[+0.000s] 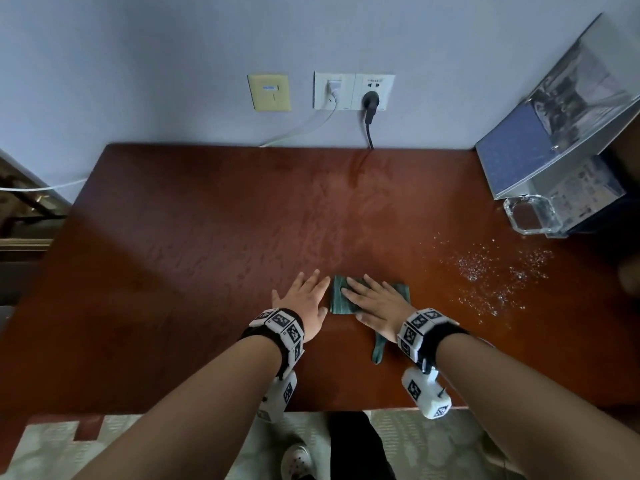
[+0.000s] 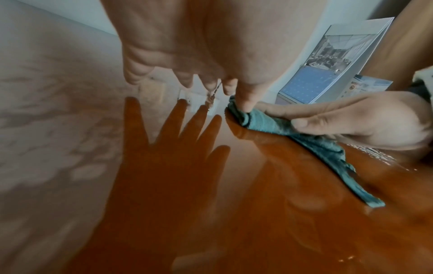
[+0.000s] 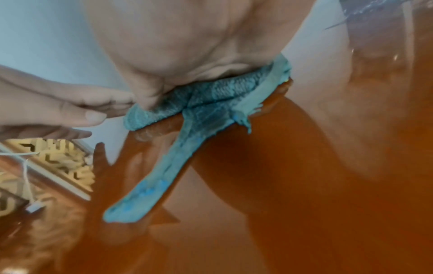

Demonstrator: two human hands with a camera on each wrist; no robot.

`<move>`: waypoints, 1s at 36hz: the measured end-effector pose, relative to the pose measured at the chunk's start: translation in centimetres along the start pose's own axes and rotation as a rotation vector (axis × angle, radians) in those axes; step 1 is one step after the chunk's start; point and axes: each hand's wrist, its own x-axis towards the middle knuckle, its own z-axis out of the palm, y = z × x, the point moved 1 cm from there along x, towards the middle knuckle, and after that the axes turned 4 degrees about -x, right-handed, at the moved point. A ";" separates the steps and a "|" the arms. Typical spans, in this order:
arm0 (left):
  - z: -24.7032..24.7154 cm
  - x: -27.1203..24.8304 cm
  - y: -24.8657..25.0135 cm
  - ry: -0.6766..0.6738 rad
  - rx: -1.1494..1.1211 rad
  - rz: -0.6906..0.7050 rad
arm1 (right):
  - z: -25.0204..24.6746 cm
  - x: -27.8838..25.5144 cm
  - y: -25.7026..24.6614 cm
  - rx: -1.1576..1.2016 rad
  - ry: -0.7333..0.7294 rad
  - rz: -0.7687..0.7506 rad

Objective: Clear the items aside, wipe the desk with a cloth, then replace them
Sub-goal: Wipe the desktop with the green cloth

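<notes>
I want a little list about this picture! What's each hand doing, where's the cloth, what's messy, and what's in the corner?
right hand: flat on the green cloth, pressing it to the desk
left hand: fingers spread, beside the cloth's left edge
cloth: folded, near the front middle, one strip trailing toward the front edge
mess: white crumbs scattered right of the cloth
corner: glass ashtray and a binder, back right

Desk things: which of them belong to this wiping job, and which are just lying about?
Part of the job:
- green cloth, pressed flat under the right hand
- left hand, beside the cloth
- desk
- white crumbs
- glass ashtray and binder, set aside right

Just lying about:
- wall sockets
- black plug
</notes>
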 end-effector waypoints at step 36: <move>-11.6 20.4 6.7 0.038 -0.045 -0.201 | -17.0 18.1 19.3 -0.066 0.117 -0.030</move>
